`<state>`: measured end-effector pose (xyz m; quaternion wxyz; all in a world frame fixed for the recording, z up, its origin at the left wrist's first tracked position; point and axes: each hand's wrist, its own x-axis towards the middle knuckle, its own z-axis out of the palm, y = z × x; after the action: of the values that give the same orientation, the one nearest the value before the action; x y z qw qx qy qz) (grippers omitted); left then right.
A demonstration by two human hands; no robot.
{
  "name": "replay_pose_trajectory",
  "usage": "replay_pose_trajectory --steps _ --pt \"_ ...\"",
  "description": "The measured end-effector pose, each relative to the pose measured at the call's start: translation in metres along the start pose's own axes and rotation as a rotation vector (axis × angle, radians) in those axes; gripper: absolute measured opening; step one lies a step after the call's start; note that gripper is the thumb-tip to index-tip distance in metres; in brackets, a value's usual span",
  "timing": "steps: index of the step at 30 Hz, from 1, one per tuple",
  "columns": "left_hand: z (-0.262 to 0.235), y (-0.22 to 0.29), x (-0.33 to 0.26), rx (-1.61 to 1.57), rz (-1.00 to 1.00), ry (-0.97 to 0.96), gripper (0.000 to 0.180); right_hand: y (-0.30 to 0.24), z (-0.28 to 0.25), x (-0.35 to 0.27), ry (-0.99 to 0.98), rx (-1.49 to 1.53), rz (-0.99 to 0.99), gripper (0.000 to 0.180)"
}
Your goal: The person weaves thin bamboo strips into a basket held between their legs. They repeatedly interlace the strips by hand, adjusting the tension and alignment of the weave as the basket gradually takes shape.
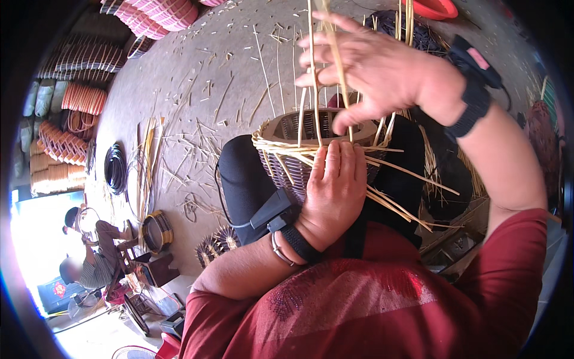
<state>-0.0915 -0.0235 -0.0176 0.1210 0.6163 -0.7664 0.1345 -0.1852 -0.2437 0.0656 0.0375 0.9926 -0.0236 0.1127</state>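
A half-woven wicker basket (286, 166) rests between my knees, dark brown in its lower wall, with a pale woven band (281, 143) round the rim. Several upright pale cane strips (315, 90) rise from that rim, and loose ends (418, 175) stick out to the right. My left hand (336, 179) grips the near rim, its fingers pressed together over the edge. Above the basket, my right hand (382, 72) is blurred, with its fingers spread and thumb apart. It is close to the upright strips; whether it touches one I cannot tell.
Cane scraps (203, 149) litter the grey floor. Left of me are a black coil (115, 169), long cane strips (146, 161) and a round basket (156, 232). Stacked baskets (84, 99) line the far left. Another person (98, 269) sits at lower left. A red basin (433, 7) stands far right.
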Motion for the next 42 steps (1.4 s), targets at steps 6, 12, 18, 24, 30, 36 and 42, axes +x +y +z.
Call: replay_pose_trajectory --steps 6,12,18,24,30,36,42 --pt "0.002 0.007 0.002 -0.006 -0.005 0.001 0.046 -0.018 -0.018 -0.068 0.070 0.085 0.049 0.072" --pt "0.004 0.007 0.003 -0.042 -0.008 0.021 0.048 -0.060 0.020 -0.109 0.098 0.161 0.307 0.065" --pt "0.005 0.005 0.001 -0.069 -0.014 0.011 0.051 -0.107 0.056 -0.127 0.257 0.308 0.524 0.049" --pt "-0.009 -0.004 0.010 -0.066 0.055 0.000 0.048 -0.127 0.060 -0.129 0.165 0.616 0.747 0.040" --pt "-0.071 -0.067 0.060 -0.473 0.214 -0.649 0.063 -0.118 0.069 -0.129 0.221 0.867 0.724 0.036" --pt "-0.026 -0.070 0.108 -0.353 0.275 -0.601 0.018 -0.114 0.049 -0.127 0.099 0.643 0.691 0.030" --pt "-0.019 -0.076 0.120 -0.486 0.203 -0.698 0.018 -0.130 -0.003 -0.118 0.243 0.613 0.463 0.029"
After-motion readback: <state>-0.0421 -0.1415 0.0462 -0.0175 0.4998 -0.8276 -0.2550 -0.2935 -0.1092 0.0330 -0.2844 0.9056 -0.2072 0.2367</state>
